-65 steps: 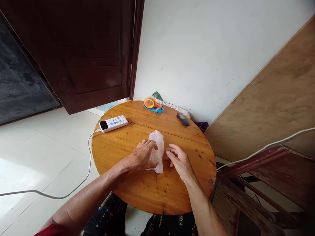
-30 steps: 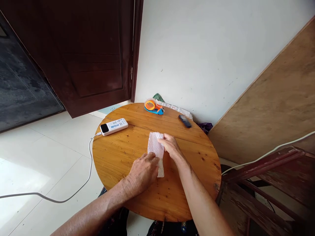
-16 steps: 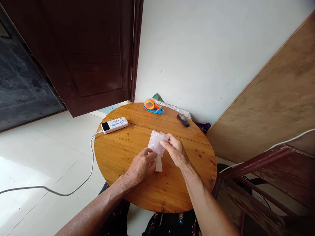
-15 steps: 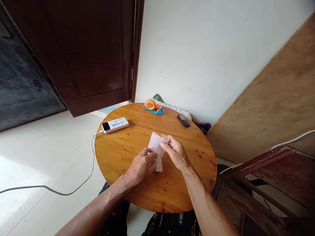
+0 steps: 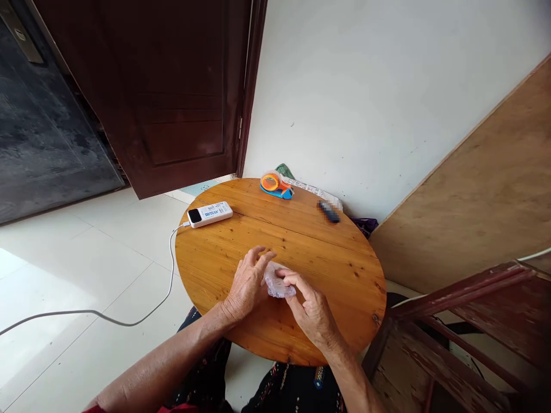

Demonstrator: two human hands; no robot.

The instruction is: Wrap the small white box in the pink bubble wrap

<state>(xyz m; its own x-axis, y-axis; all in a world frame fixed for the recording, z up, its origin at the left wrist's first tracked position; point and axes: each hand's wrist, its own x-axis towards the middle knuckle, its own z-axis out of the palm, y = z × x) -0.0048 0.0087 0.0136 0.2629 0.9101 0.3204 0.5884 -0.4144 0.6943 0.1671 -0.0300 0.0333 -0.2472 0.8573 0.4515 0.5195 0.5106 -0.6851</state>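
A small folded piece of bubble wrap [image 5: 278, 282] is above the near middle of the round wooden table [image 5: 327, 321]. My right hand [image 5: 312, 310] grips it, with the thumb at its near edge and the fingers on its top. Close on the other side is my left hand [image 5: 248, 281], its fingers raised and spread, and the thumb side next to the wrap. Whether the left thumb touches the wrap I cannot make out. Anything inside the folds is hidden.
At the table's left lies a white device [image 5: 210, 214] with a cable [image 5: 172, 258] running to the floor. An orange and blue tape dispenser [image 5: 275, 183] stands at the back, with a dark blurred object [image 5: 328, 211] to its right. Wooden steps [image 5: 451, 321] flank the right side.
The bubble wrap, held upright and spread before, is now folded smaller and lower, nearer to me. My left hand has let go and lifted its fingers. The view has shifted slightly.
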